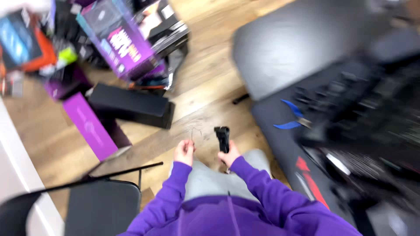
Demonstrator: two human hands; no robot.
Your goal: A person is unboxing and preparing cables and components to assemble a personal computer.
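Purple boxes (118, 39) sit at the upper left of the frame, then the left hand (184, 152), its grip closed on something too blurred to tell, and the right hand (229, 154), gripping an upright black tool (222, 137), low centre, with blue pliers (291, 116) on the black counter (280, 131) at right.

Two hands (205, 153) — one black tool (222, 138), one blue-handled pliers (291, 116), one chair (100, 205).
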